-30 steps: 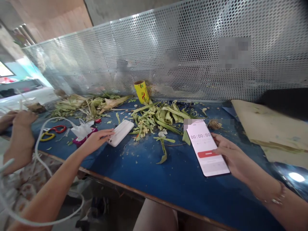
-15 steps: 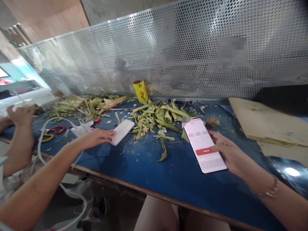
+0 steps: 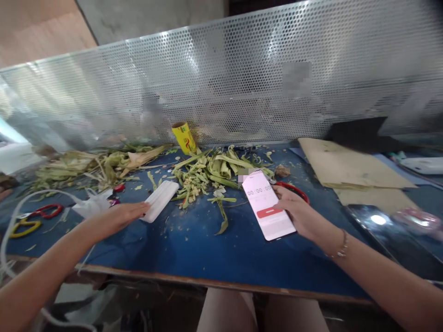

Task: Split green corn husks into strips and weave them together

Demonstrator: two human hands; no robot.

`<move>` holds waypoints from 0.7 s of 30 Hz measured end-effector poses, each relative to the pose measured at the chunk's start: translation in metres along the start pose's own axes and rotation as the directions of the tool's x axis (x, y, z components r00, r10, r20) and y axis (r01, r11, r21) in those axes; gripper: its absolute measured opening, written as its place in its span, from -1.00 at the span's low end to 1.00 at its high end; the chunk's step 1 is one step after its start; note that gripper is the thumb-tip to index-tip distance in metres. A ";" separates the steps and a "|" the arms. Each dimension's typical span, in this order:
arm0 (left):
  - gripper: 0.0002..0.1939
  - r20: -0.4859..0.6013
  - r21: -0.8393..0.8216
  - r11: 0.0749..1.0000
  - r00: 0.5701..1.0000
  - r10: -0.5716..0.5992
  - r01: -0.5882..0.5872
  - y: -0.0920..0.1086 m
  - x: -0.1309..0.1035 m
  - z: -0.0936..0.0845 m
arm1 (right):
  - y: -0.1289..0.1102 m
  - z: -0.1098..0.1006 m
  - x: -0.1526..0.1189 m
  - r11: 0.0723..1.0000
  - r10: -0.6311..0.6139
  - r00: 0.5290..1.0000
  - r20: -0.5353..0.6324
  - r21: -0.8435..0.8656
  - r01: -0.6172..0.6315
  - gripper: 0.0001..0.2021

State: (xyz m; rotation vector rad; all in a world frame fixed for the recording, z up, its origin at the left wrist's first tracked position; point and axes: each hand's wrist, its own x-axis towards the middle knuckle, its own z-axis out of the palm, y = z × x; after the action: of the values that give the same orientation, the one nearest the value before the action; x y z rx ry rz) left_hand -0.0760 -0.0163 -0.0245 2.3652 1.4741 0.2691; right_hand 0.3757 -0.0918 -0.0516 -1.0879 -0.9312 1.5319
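Observation:
My right hand (image 3: 296, 210) grips a phone (image 3: 270, 212) over the table, its thumb at the red button on the screen. The screen reads 00:00:00. At the left, my left hand (image 3: 126, 214) has its fingers at the near-left end of a flat white slab (image 3: 161, 200), perhaps a power bank; its underside is hidden. Green stalks and leaf scraps (image 3: 214, 170) lie in a heap between and beyond my hands. One loose strip of leaf (image 3: 222, 216) lies nearer me. Part of a red handle (image 3: 294, 191) shows behind my right hand.
A yellow tube (image 3: 185, 138) leans by the perforated metal screen (image 3: 221, 92). To the left are scissors (image 3: 38, 219), a white cable (image 3: 15, 212) and dried leaves (image 3: 76, 166). Brown sheets (image 3: 349, 166) and a dark glossy device (image 3: 384, 240) are at the right. The blue table (image 3: 207, 253) has a wooden front edge.
My view has swung to the right, so things on the table appear further left. The neighbour's arm has left the view. Both hands keep their places at the slab and phone.

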 end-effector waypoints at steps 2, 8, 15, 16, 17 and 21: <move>-0.62 0.020 0.076 0.997 0.999 0.033 -0.034 -0.004 -0.002 0.000 | 0.000 0.003 0.000 1.000 -0.006 1.000 -0.010 0.012 0.006 -0.54; -0.58 -0.009 0.272 0.956 0.993 0.119 -0.112 -0.003 -0.007 0.005 | -0.003 0.008 -0.001 1.000 0.014 0.999 -0.032 -0.004 -0.014 -0.51; -0.73 -0.071 0.283 0.951 0.986 0.149 -0.123 0.006 0.005 0.014 | -0.002 0.007 -0.001 1.000 -0.008 0.999 -0.044 0.012 0.008 -0.55; -0.76 -0.089 0.284 0.952 0.985 0.146 -0.116 0.009 0.007 0.014 | -0.001 0.006 -0.001 1.000 -0.010 0.999 -0.040 0.012 0.010 -0.56; -0.76 -0.111 0.284 0.953 0.983 0.143 -0.107 0.012 0.008 0.015 | 0.000 0.005 -0.002 1.000 -0.014 0.999 -0.038 0.012 0.014 -0.57; -0.73 -0.151 0.259 0.962 0.981 0.124 -0.082 0.021 0.012 0.018 | 0.002 -0.001 -0.003 1.000 -0.003 0.998 -0.068 0.010 0.004 -0.57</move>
State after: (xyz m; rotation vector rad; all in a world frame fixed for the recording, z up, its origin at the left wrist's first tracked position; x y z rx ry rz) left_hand -0.0472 -0.0169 -0.0332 2.6854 1.5407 0.3303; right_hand 0.3761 -0.0949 -0.0533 -1.1239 -0.8777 1.4857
